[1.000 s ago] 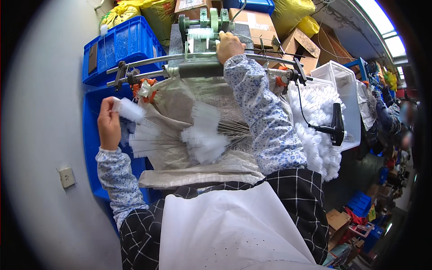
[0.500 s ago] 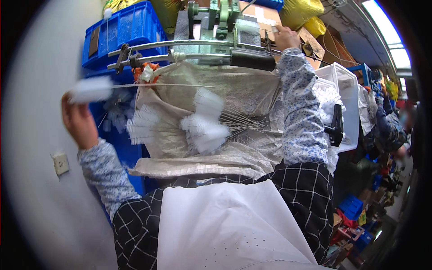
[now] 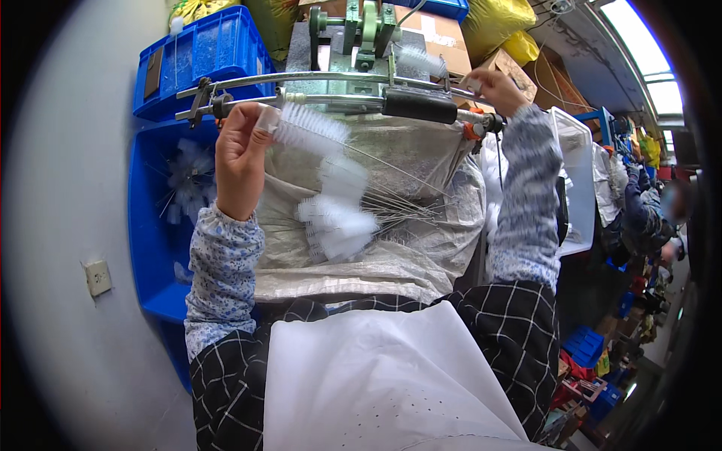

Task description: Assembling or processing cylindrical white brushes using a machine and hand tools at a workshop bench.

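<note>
My left hand is closed on the bristle end of a white bottle brush. The brush slants over the sack, its thin wire stem pointing down to the right. Below it, several more white brushes lie heaped on a pale woven sack, stems to the right. My right hand is raised at the right end of the metal rails, fingers pinched together. Something small and white shows at its fingertips, too small to name. Another white brush sits beside the green machine.
A blue bin at the left holds more brushes. Behind it stands a blue crate. A black cylinder is on the front rail. White tubs stand at the right, and another person sits beyond. A wall borders the left.
My left hand has swung right from the wall side, bringing a brush over the sack. My right hand has moved right and lower. The brush at the sack's left edge no longer shows there.
</note>
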`<control>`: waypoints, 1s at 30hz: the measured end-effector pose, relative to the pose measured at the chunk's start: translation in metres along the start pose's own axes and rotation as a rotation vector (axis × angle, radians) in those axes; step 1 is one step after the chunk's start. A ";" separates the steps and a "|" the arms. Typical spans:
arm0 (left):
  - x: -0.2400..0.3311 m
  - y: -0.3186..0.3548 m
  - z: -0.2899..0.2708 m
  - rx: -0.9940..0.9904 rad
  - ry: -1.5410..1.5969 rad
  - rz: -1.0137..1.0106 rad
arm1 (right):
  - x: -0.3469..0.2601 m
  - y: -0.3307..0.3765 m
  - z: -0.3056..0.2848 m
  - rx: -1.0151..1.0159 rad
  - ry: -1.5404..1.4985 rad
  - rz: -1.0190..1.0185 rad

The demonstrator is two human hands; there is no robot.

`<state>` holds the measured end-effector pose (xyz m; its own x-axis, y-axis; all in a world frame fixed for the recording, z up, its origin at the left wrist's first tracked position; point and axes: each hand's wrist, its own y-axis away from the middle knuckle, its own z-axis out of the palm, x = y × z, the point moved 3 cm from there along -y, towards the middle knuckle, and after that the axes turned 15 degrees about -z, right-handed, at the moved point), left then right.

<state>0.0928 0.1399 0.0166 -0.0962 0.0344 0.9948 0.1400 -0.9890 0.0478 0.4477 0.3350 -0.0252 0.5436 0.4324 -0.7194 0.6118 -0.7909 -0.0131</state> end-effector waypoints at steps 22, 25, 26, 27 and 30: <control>-0.092 0.082 -0.144 0.203 -1.048 -0.544 | -0.044 -0.063 0.075 0.239 0.704 0.041; -0.081 0.084 -0.144 0.409 -0.968 -0.375 | -0.047 -0.064 0.074 0.224 0.659 0.016; -0.079 0.086 -0.149 0.436 -0.973 -0.383 | -0.047 -0.064 0.074 0.224 0.659 0.018; -0.078 0.089 -0.154 0.464 -0.978 -0.391 | -0.047 -0.064 0.074 0.238 0.655 0.017; -0.080 0.094 -0.162 0.404 -0.998 -0.501 | -0.042 -0.062 0.073 0.270 0.674 0.004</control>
<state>-0.0457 0.0207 -0.0733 0.5568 0.6785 0.4792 0.6234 -0.7226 0.2989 0.3448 0.3341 -0.0446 0.8351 0.5329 -0.1362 0.4927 -0.8349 -0.2452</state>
